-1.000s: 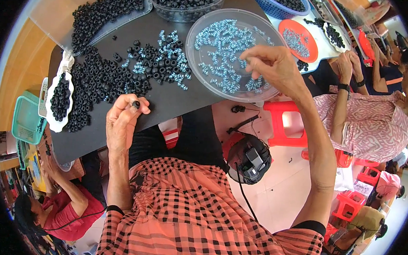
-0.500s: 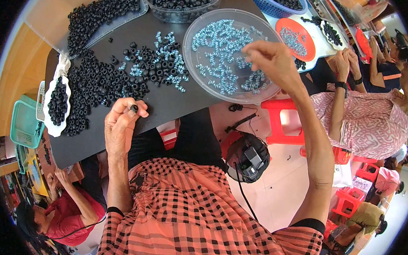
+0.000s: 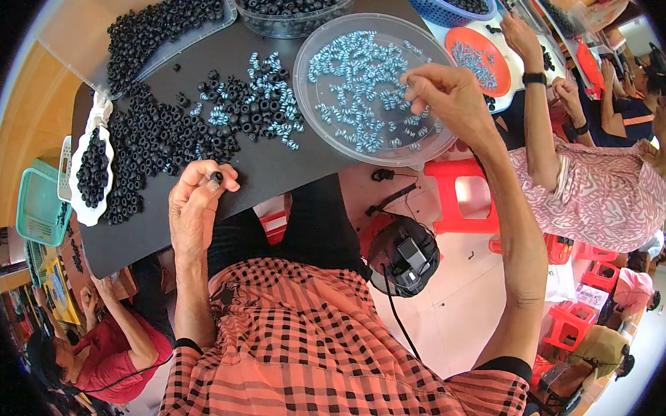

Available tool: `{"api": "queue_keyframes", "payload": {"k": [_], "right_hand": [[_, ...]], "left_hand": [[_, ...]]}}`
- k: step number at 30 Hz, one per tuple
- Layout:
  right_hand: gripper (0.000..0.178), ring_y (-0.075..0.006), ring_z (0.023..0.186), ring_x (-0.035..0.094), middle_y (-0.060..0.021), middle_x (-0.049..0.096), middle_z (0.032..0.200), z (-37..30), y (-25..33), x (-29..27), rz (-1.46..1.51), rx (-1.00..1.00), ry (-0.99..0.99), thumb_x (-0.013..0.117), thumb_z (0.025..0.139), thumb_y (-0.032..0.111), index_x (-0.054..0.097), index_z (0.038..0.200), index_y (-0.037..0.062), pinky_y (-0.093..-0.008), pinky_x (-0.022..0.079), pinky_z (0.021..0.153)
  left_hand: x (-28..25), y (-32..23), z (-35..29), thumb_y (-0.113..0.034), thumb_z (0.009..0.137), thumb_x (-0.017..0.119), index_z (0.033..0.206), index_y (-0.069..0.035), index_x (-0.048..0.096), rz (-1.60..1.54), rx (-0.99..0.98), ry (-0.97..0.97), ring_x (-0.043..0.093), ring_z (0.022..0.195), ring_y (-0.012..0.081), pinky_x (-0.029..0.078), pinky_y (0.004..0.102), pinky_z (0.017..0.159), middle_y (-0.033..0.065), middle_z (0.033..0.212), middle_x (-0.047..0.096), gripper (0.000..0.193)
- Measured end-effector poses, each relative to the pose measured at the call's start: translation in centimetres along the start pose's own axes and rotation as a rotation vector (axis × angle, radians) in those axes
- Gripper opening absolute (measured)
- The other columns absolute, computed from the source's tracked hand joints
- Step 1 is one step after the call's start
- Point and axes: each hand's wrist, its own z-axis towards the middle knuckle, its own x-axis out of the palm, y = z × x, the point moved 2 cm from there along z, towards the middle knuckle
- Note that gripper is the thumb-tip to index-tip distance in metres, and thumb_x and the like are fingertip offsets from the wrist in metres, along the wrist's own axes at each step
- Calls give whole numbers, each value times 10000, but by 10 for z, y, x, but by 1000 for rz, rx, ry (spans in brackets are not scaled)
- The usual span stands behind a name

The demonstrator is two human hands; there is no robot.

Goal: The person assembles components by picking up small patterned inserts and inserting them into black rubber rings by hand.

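Near the table's front edge, my left hand [image 3: 196, 197] is closed and pinches a small black ring-shaped part [image 3: 215, 178] between thumb and fingers. My right hand [image 3: 448, 97] hangs above the right side of a round clear plastic tub [image 3: 302, 101], its thumb and fingertips pressed together; whatever they hold is too small to make out. Many small silvery-blue coil springs [image 3: 356, 58] lie loose in the tub. Left of it, a spread of black ring-shaped parts [image 3: 152, 134] covers the table [image 3: 290, 172], with several springs [image 3: 275, 92] mixed in at its right end.
A clear bin [image 3: 229, 14] and a clear bowl [image 3: 293, 27] at the back hold more black parts. On the left lies a white scalloped dish [image 3: 84, 208]. Past the tub are a blue basket [image 3: 434, 6] and a red plate [image 3: 497, 85]. Co-workers sit on both sides.
The springs beneath my right hand lie more spread out than before, and its fingers are drawn closer together. My left hand keeps its grip. The co-worker on the right has raised a hand.
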Motion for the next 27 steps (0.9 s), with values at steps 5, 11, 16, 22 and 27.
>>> {"api": "queue_keyframes", "payload": {"k": [5,11,16,22,27], "right_hand": [[186,-38,586,556,1,644,701,-2,2,-1,-41,-35,-17,583,882,153,694,940,15,-190,425,532],[153,-143,590,602,-93,635,641,-15,9,-2,-279,-66,169,640,752,103,696,860,10,-303,489,580],[165,-282,631,643,-145,647,679,-19,9,9,-521,-205,183,622,681,51,692,829,29,-373,511,637],[145,-338,710,644,-154,647,696,-24,12,16,-636,-227,147,616,675,48,683,804,44,-425,515,683],[162,-286,673,650,-156,654,741,-30,11,24,-845,-277,107,600,706,26,666,853,10,-379,517,665]], "left_hand": [[-2,1,-2,-67,904,536,982,-17,597,-21,-6,-6,566,928,186,416,358,923,90,854,629,111],[-2,-1,-2,-72,904,545,972,-16,595,-4,-5,0,564,923,184,411,359,927,84,846,622,101],[-1,-1,-3,-75,906,546,962,-18,594,-3,-1,1,563,927,185,408,361,930,77,842,619,93],[-1,1,-4,-66,906,534,968,-16,590,19,23,7,561,939,182,407,355,926,74,846,621,98],[-2,3,-5,-39,899,509,975,-11,589,34,35,20,558,949,177,406,346,925,78,851,622,114]]}}
